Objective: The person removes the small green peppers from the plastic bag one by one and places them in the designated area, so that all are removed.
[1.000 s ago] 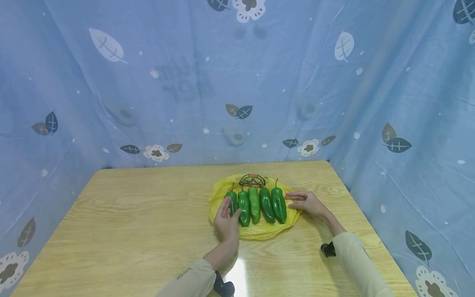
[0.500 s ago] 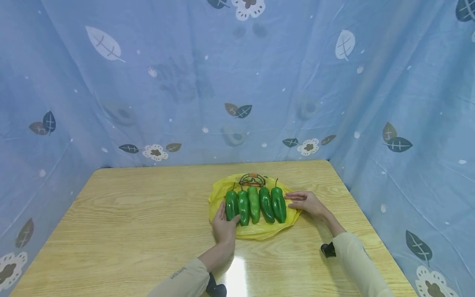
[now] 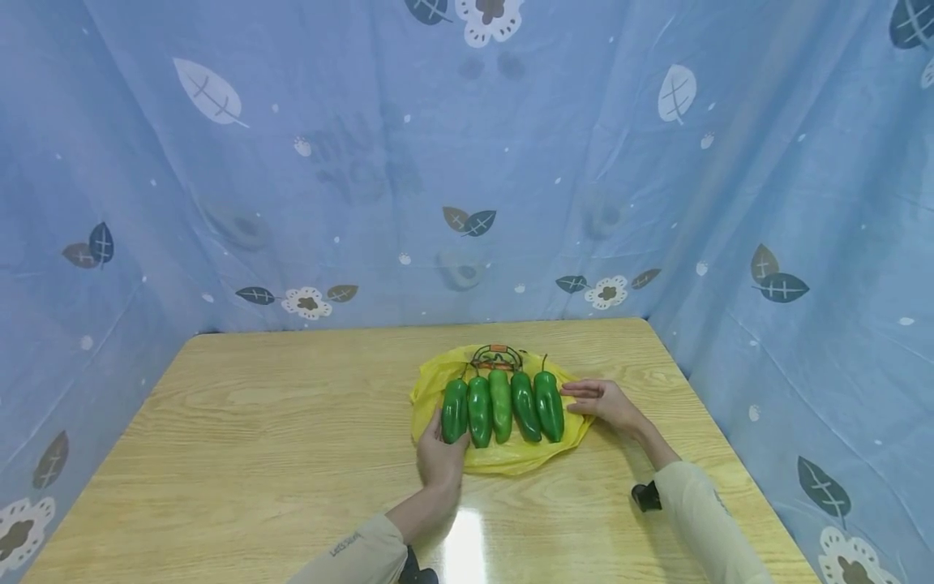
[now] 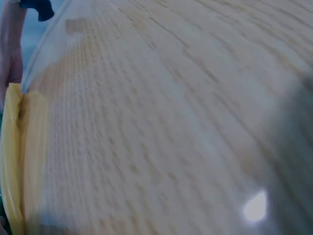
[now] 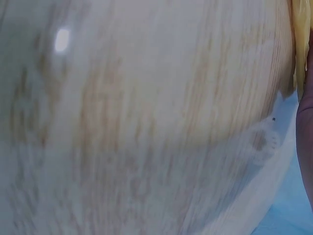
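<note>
Several green peppers lie side by side on a flattened yellow plastic bag (image 3: 503,464) with a dark and orange print at its far end. My left hand (image 3: 440,462) holds the lower end of the leftmost green pepper (image 3: 455,410), thumb on its right, fingers on its left. Beside the rightmost green pepper (image 3: 549,405), my right hand (image 3: 611,403) rests over the bag's right edge, fingers extended and nothing gripped. The middle pepper (image 3: 500,405) is a lighter green. Bag and right hand (image 4: 11,63) enter the left wrist view's left side; the peppers there are mostly cut off.
A light wooden table (image 3: 277,438) extends widely to the left and in front of the bag. Blue patterned cloth (image 3: 365,162) hangs behind it and on both sides. Light glares off the table (image 3: 464,543) near the front.
My left hand has drawn back from over the leftmost pepper to its lower end and closed on it. That pepper has shifted slightly toward me. The right hand stays in place.
</note>
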Available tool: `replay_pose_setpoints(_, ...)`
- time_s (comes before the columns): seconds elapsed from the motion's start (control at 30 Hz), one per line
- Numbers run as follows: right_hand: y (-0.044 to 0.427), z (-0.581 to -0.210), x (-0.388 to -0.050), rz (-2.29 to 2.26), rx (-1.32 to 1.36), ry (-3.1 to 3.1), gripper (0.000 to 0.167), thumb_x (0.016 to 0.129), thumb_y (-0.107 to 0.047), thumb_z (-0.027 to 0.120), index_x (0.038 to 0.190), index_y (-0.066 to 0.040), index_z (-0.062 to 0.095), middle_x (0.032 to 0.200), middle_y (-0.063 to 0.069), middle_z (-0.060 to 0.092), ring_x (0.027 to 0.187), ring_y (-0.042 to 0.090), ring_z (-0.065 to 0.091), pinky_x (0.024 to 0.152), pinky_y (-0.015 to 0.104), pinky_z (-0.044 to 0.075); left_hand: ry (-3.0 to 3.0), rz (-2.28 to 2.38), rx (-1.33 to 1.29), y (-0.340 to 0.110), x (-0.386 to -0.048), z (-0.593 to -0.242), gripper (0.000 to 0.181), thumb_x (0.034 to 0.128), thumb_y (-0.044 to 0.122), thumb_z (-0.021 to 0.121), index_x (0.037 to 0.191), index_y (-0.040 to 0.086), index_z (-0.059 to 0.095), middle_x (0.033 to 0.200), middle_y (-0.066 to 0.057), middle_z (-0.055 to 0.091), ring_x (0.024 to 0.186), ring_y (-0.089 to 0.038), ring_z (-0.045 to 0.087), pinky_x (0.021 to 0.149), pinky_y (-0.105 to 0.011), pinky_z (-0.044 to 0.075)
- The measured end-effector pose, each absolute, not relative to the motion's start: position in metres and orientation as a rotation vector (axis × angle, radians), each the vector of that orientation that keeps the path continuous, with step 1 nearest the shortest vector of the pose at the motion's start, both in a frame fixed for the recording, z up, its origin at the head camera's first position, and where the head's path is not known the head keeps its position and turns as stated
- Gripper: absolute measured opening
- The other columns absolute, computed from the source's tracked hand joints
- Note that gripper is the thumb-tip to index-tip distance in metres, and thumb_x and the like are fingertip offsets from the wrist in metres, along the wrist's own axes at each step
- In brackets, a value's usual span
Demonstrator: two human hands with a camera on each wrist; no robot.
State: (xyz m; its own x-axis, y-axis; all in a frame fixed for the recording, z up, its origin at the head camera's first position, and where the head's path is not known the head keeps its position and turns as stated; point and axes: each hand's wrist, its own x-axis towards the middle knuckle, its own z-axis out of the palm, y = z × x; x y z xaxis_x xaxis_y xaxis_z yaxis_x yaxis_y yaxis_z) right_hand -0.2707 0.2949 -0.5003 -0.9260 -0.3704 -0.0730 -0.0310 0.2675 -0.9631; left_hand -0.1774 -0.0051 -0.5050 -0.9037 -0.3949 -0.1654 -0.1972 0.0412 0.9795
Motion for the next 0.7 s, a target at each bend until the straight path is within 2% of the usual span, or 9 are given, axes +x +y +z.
replay_pose_setpoints(0.33,0.296,-0.502,-0.271,-1.706,-0.383,2.255,0.049,0.088,-0.007,0.069,0.129,0.013,0.051,0.127,0.028,0.057,0.121,0.041,0.051,0.091,0.021,0.052,-2.153,-1.964,0.575,-0.014,-0.178,-0.507,0.063,0.0776,0.005,0.077,0.136,0.003,0.051,0.133,-0.018,0.054,0.122,-0.036,0.052,0.098,-0.041,0.048)
replay_pose_setpoints(0.5,0.297,-0.501,-0.271,-1.695,-0.375,2.290,0.049,0.087,-0.009,0.070,0.128,0.011,0.052,0.125,0.025,0.059,0.122,0.040,0.051,0.090,0.019,0.052,-2.093,-2.078,0.533,-0.020,-0.176,-0.503,0.065,0.0751,0.008,0.080,0.133,-0.001,0.052,0.132,-0.024,0.053,0.122,-0.040,0.052,0.096,-0.040,0.050)
replay_pose_setpoints(0.7,0.296,-0.502,-0.269,-1.702,-0.385,2.275,0.048,0.088,-0.007,0.068,0.129,0.012,0.051,0.126,0.025,0.058,0.121,0.040,0.051,0.090,0.021,0.052,-2.118,-2.080,0.489,-0.028,-0.166,-0.502,0.065,0.0736,0.009,0.082,0.132,-0.001,0.054,0.131,-0.024,0.055,0.119,-0.038,0.054,0.097,-0.040,0.049)
